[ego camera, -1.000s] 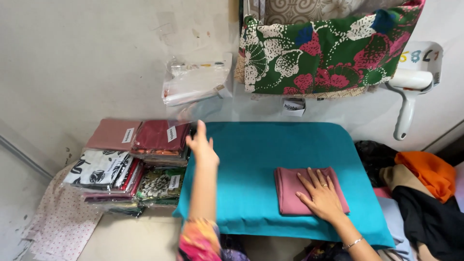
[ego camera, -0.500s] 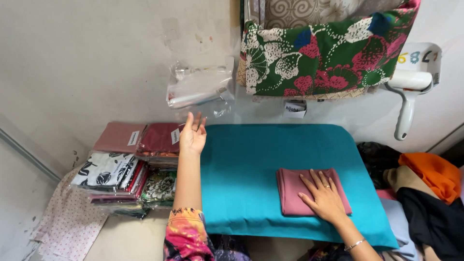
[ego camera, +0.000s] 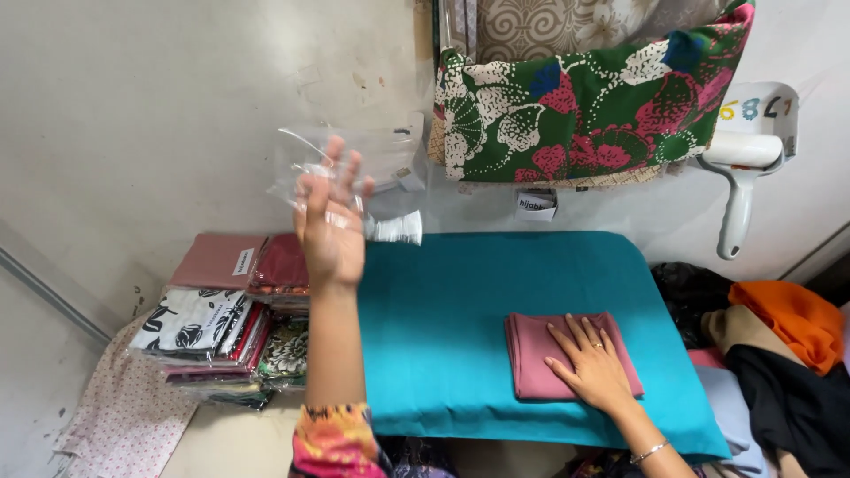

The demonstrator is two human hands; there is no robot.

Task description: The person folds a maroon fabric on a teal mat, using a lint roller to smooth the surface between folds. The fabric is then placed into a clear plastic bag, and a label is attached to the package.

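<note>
Head view: left hand fingers grasp crinkly clear plastic bag; right hand flat on folded pink cloth.

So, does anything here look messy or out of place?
Mostly tidy: the pink cloth lies folded square under the right hand. Only the clothes heap at the board's right end looks jumbled, and the wall is scuffed.

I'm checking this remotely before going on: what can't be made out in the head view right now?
- Clear plastic bags: the raised left hand covers part of them; whether its fingers grip one cannot be told.
- Folded pink cloth on the teal padded board: the right hand hides part of it.
- Stack of packaged fabrics: the forearm hides its right edge.
- Orange and black garments: cut off by the right edge.
</note>
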